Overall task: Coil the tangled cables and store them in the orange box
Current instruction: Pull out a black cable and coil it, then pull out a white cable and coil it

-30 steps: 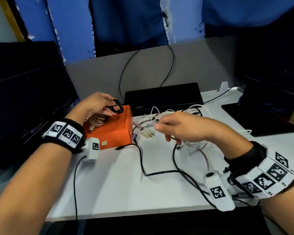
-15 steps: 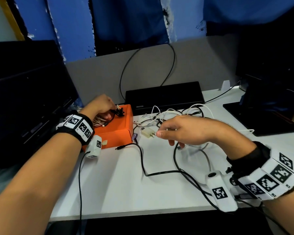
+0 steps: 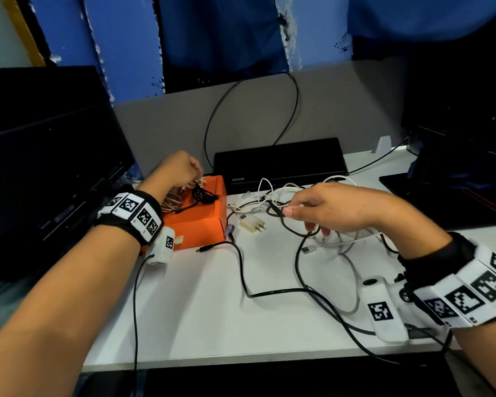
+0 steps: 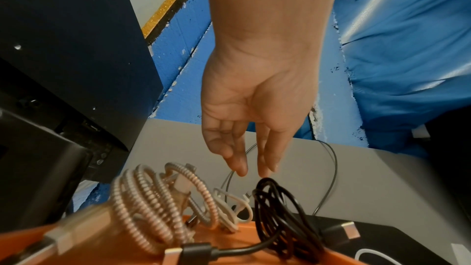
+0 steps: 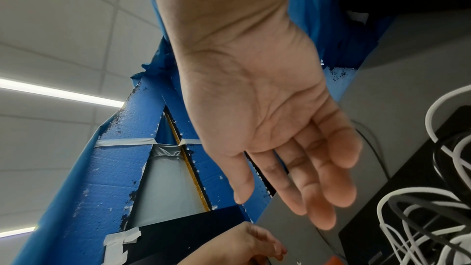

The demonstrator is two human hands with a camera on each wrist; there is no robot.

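Both grips empty: left hand [image 4: 244, 128] slack above orange box [image 3: 196, 224], right hand [image 3: 335, 209] loose over cable tangle [image 3: 272, 196] beside box, so nearer.

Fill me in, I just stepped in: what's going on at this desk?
A person is tidying cables. The left hand hangs open just above the black coiled cable, which lies in the orange box beside a braided coil. The right hand hovers open over the white and black tangle on the table.
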